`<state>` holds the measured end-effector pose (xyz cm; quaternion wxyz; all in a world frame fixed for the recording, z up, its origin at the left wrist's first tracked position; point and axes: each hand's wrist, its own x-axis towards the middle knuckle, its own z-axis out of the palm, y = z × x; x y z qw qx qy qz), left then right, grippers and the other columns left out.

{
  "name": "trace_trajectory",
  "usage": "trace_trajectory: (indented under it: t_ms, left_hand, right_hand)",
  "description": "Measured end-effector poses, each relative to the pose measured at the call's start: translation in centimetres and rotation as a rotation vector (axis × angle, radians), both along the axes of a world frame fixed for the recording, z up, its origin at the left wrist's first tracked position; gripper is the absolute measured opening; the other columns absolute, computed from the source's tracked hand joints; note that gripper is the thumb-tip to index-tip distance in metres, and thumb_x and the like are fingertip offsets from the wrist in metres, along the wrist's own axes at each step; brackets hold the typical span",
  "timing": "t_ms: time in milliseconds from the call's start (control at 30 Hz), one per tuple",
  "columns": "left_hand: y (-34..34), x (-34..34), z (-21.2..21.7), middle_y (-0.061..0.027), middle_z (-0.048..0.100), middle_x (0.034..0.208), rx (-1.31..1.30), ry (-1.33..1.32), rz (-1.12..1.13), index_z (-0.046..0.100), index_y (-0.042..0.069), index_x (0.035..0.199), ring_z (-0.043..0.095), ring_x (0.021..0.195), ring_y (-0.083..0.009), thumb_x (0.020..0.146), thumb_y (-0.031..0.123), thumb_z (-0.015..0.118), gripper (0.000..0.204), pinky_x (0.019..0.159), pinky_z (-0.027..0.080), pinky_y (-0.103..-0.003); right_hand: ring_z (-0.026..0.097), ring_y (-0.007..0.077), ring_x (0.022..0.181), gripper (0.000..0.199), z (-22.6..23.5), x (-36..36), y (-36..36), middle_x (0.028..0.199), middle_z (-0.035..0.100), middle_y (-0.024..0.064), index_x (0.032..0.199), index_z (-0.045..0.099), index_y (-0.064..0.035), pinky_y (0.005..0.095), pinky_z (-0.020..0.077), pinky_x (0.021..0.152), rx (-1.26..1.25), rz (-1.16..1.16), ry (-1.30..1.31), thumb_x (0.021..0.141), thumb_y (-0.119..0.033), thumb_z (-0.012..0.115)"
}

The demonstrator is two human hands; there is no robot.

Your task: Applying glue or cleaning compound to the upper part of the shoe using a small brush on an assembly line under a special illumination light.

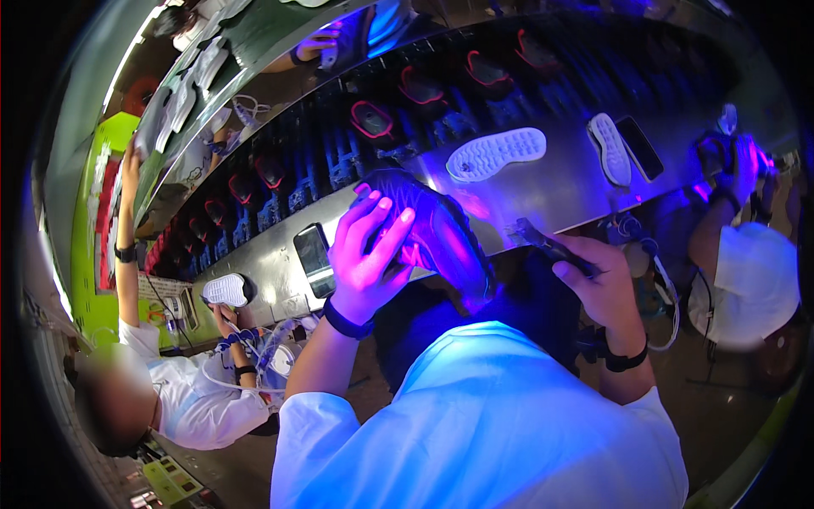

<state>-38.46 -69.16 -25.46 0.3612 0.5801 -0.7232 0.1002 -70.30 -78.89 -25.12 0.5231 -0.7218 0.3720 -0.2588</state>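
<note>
- While the wearer's white shirt (483, 416), tinted blue by the light, fills the foreground, both forearms rise from it, each with a black wristband (626, 360).
- The left hand (369, 254), glowing pink, grips a dark shoe upper (445, 233), fingers spread over its side.
- The dark shoe upper is held up in front of the chest, over the bench's near edge, its length slanting down toward the wearer. Its black surface shines violet and blue, with thin, paler lines along the side and a magenta glow near the fingers.
- The right hand (604, 276) is closed around a slim brush-like tool (551, 243), whose frayed tip points toward the shoe, apart from it.
- Beyond, a metal bench (560, 195) carries a phone (315, 260) on the left, a white sole (496, 154) at centre, and a narrower white sole (610, 150) beside a second phone (639, 148).
- Behind runs a dark rack (339, 157) of shoes with red-edged openings (371, 120).
- Co-workers in white sit at left (203, 399) and right (755, 284).
</note>
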Motion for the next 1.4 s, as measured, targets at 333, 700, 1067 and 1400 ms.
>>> trace_trajectory:
  t_ms: [333,700,1067,1400]
  left_hand:
    - [1.0,-0.2,0.0,-0.0107,0.062,0.12,-0.15,-0.285,-0.147,0.074,0.029,0.114,0.065,0.106,-0.0344,0.066,0.009,0.084,0.053,0.086,0.062,-0.045]
    - [1.3,0.9,-0.6,-0.0102,0.063,0.116,-0.12,-0.285,-0.16,0.071,0.028,0.122,0.066,0.106,-0.033,0.069,0.011,0.08,0.056,0.089,0.06,-0.047]
    - [-4.9,14.0,-9.2,-0.0142,0.071,0.112,0.372,1.256,0.373,0.052,-0.006,0.138,0.068,0.1,-0.0192,0.074,0.021,0.083,0.076,0.088,0.055,-0.03]
    - [-15.6,32.0,-11.1,-0.0145,0.07,0.118,0.802,0.332,0.729,0.067,0.008,0.12,0.066,0.112,-0.0257,0.081,0.051,0.066,0.058,0.093,0.052,-0.036]
  right_hand:
    - [0.068,0.0246,0.079,0.037,2.9,1.0,-0.8,0.093,0.072,0.0121,0.115,0.071,-0.0056,0.031,0.052,0.073,-0.198,0.08,0.051,0.078,-0.004,0.076]
    - [0.054,0.0145,0.065,0.037,0.2,0.8,-0.1,0.076,0.06,0.005,0.113,0.073,-0.0061,0.0282,0.0417,0.059,-0.031,0.214,0.078,0.077,-0.003,0.076]
    - [0.049,0.0046,0.058,0.048,-7.9,-0.2,-2.0,0.086,0.06,0.0024,0.139,0.05,-0.0008,0.0196,0.0387,0.047,0.416,-0.267,0.081,0.094,-0.006,0.062]
    - [0.05,0.0046,0.057,0.048,-9.3,1.1,-2.4,0.092,0.065,0.0064,0.142,0.045,-0.0001,0.0187,0.0395,0.047,0.392,-0.19,0.109,0.095,0.001,0.055]
